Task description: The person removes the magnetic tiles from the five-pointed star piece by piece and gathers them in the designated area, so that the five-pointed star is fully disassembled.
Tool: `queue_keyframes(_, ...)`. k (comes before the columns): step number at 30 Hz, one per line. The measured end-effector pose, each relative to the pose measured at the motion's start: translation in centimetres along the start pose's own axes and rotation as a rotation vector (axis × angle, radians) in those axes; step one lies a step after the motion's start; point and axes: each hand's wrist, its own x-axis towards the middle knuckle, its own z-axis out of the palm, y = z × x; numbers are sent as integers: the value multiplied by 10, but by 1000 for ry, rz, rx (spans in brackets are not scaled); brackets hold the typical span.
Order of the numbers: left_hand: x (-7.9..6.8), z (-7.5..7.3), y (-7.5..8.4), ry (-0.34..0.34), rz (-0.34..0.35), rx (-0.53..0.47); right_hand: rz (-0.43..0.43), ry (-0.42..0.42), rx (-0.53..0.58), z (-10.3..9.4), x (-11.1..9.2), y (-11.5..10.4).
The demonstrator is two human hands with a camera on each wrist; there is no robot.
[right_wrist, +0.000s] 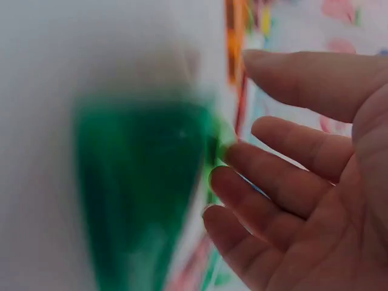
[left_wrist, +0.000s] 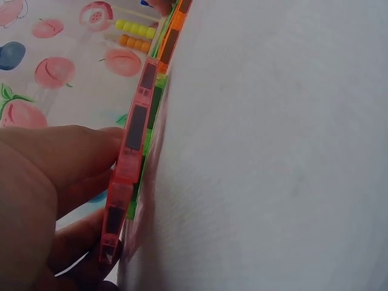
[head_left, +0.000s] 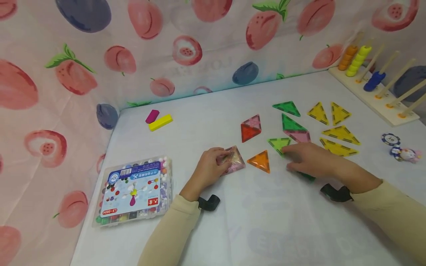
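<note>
My left hand (head_left: 213,166) grips the left side of a group of pink magnetic tiles (head_left: 237,159) lying on the table, its fingers at their edge. In the left wrist view, the pink tiles (left_wrist: 134,130) stand out edge-on beside the fingertips. My right hand (head_left: 309,159) hovers over the right side, its fingers loosely bent and apart, at the corner of a light green triangle tile (head_left: 278,145). Beneath this hand lies a dark green tile (head_left: 307,177), mostly hidden in the head view and blurred in the right wrist view. An orange triangle tile (head_left: 261,161) lies between both hands.
A red-and-pink tile pair (head_left: 251,128), green tiles (head_left: 288,108) and several yellow triangles (head_left: 341,136) lie farther back. A bead-filled plastic box (head_left: 133,190) is at left, a wooden peg abacus (head_left: 382,96) at far right. A poker chip (head_left: 391,139) lies below it.
</note>
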Motion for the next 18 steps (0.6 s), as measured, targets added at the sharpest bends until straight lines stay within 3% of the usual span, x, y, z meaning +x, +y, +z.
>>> queue_keyframes(10, -1, -1, 3, -6, -16, -9, -91, -12, -31, 22, 15, -29)
queue_keyframes(18, 0, 0, 1, -11, -17, 1, -111, 120, -192, 31, 30, -43)
